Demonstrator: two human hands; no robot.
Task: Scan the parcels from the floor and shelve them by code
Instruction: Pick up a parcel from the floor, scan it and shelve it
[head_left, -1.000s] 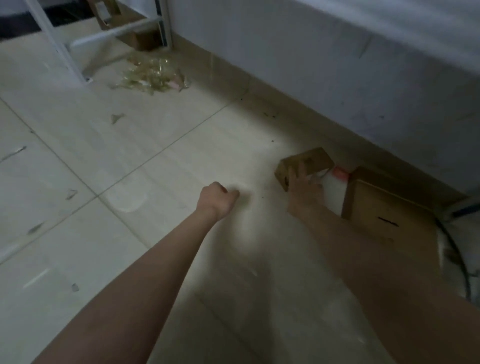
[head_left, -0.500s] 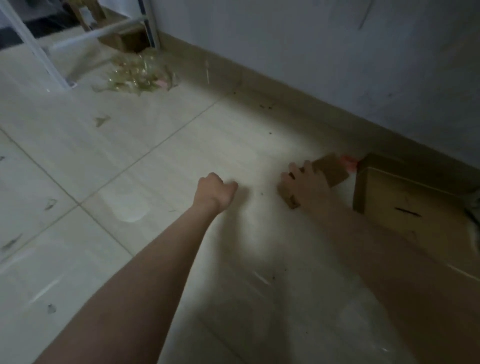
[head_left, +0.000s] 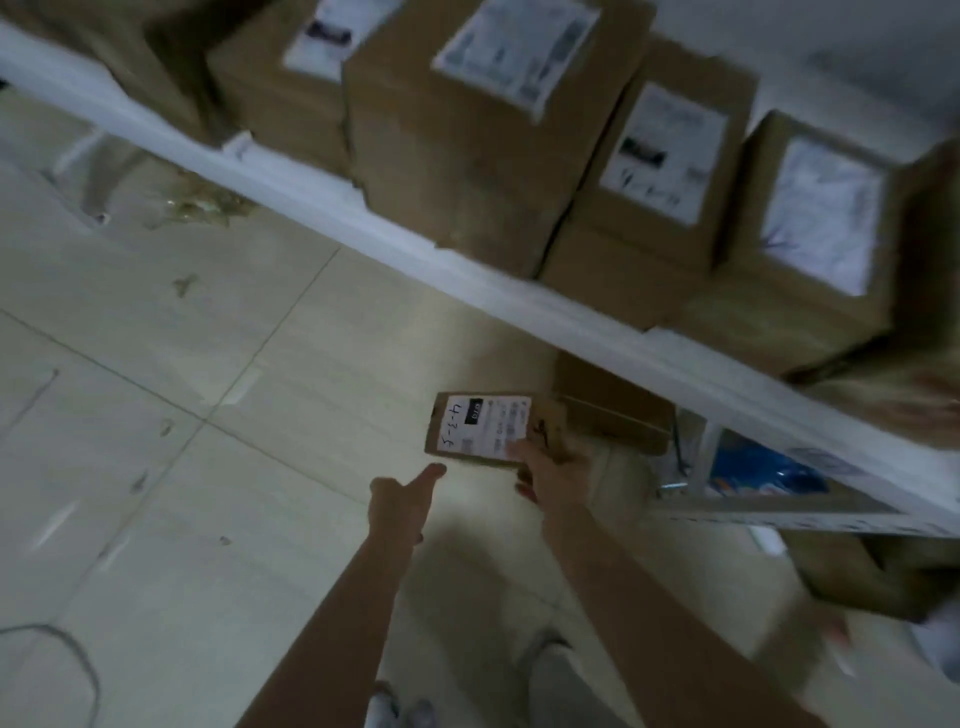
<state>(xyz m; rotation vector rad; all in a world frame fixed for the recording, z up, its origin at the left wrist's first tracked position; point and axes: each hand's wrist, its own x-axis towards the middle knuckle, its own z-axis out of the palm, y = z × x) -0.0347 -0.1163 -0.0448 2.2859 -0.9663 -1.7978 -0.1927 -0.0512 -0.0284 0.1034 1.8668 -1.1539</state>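
My right hand (head_left: 545, 470) grips a small flat cardboard parcel (head_left: 488, 428) by its near right corner, thumb on top. The parcel is held above the floor with its white label up; the handwritten code on the label reads 4-3-5. My left hand (head_left: 400, 499) is just left of the parcel's near edge, index finger stretched toward it and the other fingers curled. It holds nothing. A white shelf (head_left: 415, 249) crosses the view above, carrying several labelled cardboard boxes (head_left: 483, 130).
A larger brown box (head_left: 613, 410) lies on the floor under the shelf, right behind the held parcel. A blue package (head_left: 753, 473) sits behind the rack's white frame. Crumpled clear wrap (head_left: 202, 205) lies at the far left. A cable (head_left: 62, 654) curls at the lower left.
My right hand has lifted the small parcel off the floor and turned its label up. My view has risen from the floor to the shelf. My left hand has gone from a fist to pointing.
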